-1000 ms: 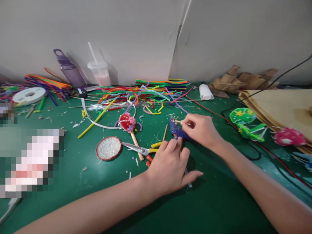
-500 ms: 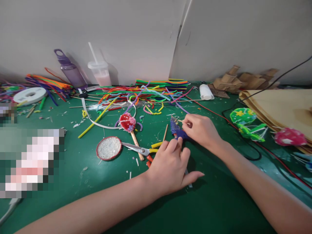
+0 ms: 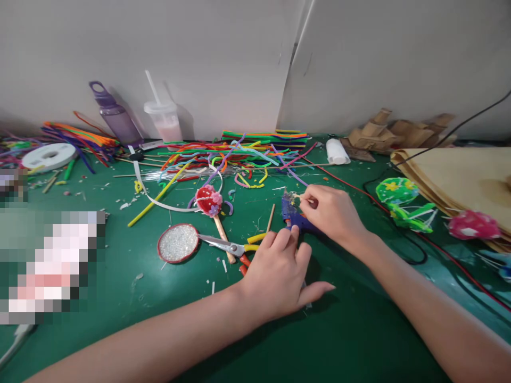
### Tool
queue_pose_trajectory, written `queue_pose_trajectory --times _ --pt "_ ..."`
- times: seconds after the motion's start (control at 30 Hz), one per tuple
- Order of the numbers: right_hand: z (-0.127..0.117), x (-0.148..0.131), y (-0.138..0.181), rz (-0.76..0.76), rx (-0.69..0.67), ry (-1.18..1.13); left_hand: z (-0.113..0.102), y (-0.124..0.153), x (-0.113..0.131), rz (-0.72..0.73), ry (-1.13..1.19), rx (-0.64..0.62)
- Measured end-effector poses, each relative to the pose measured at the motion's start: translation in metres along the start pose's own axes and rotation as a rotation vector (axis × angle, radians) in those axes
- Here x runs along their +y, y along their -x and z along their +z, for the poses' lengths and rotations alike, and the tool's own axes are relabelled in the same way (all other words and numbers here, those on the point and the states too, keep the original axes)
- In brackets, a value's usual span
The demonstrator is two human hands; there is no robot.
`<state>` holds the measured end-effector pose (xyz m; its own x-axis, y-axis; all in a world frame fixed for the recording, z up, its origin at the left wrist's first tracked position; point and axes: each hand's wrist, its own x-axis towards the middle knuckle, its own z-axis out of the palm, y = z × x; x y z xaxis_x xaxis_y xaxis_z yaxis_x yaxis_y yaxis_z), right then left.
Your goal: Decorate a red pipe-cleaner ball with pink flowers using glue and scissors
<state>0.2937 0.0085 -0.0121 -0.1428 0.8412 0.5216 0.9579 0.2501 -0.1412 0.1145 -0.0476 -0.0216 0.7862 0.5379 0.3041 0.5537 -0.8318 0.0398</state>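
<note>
A blue glue gun (image 3: 297, 221) lies on the green table, its nozzle end pointing away from me. My left hand (image 3: 279, 263) rests over its rear, fingers curled onto the gun and thumb stretched out to the side. Part of a clear glue stick (image 3: 307, 305) shows beneath that palm. My right hand (image 3: 329, 210) pinches a thin wooden stick (image 3: 296, 196) whose tip is at the glue gun's nozzle. Beside my left hand lie scissors (image 3: 233, 248) with red and yellow handles, partly hidden by it. Their blades reach a red-rimmed dish of clear beads (image 3: 178, 242).
A red decorated piece on a stick (image 3: 209, 200) lies behind the scissors. Many pipe cleaners (image 3: 239, 154) spread along the back, near a lidded cup (image 3: 163, 119) and purple bottle (image 3: 120, 119). At right are green (image 3: 399, 190) and pink (image 3: 473, 224) craft pieces and a cable (image 3: 371, 199).
The glue gun's front has shifted slightly to the right. Less of the clear glue stick shows below my left palm. My right hand stays at the nozzle with the wooden stick.
</note>
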Motion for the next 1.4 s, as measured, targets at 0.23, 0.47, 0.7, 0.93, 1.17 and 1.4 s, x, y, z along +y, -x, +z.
queue_pose_trajectory --times 0.23,0.47,0.7,0.93,1.17,1.4 --pt "-0.007 0.004 0.001 0.007 -0.077 0.067 0.0 0.0 -0.001 -0.004 0.002 0.011" --pt "-0.012 0.004 0.001 -0.017 -0.121 -0.092 0.0 -0.001 0.0 -0.006 0.032 0.027" --pt "-0.011 0.006 0.001 -0.005 -0.097 -0.06 0.001 -0.001 0.0 0.0 0.015 0.018" --pt "-0.007 0.008 0.002 0.017 -0.081 0.07 0.0 -0.001 0.0 -0.006 0.028 0.016" --pt "-0.007 0.015 0.0 0.07 -0.073 0.094 0.0 -0.001 0.0 -0.003 0.025 0.036" --pt "-0.016 0.032 -0.007 0.449 -0.139 -0.57 -0.004 0.001 0.0 -0.025 0.055 0.008"
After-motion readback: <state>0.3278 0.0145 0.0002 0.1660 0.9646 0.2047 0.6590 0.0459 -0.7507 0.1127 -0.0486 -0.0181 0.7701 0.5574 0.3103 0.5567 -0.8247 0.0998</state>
